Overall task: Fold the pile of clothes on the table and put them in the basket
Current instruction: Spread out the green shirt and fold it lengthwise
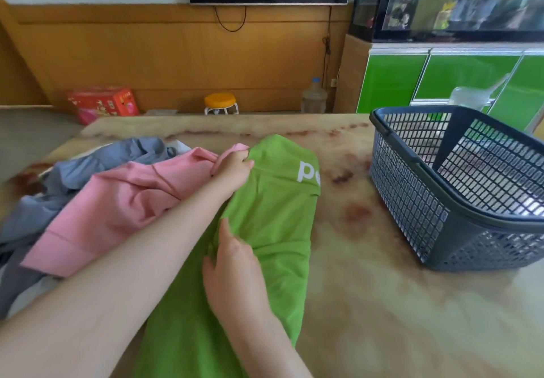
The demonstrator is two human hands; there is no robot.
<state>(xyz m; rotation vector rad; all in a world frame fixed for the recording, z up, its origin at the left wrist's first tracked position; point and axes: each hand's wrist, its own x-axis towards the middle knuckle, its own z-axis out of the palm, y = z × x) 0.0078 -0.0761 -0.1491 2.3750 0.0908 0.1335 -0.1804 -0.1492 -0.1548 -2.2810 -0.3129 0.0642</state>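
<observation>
The task was judged to be at an early stage. A green garment (273, 221) was laid out lengthwise down the middle of the frame on the table (382, 304). It had been narrowed into a long strip, with white lettering partly seen near its upper end. It was not yet brought to a compact fold.

The upper left edge of this garment was pinched by the left hand (234, 170), its grip curled tight right where the green cloth met a pink garment (117, 209). Lower down, at the centre of the frame, a fold along the same left edge was held in the grip of the right hand (235, 271), thumb on one side and fingers on the other.

The unfolded pile was seen at the left of the frame. The pink garment lay crumpled on top, touching the green one, and a grey-blue garment (97, 165) was bunched beneath and behind it. More cloth at the far lower left could not be told apart.

The basket (412, 165) stood at the right of the frame, well apart from the garments, and no clothing was to be seen inside it. The green piece was therefore judged to need finishing and placing, with the whole pile left to be folded after it.
</observation>
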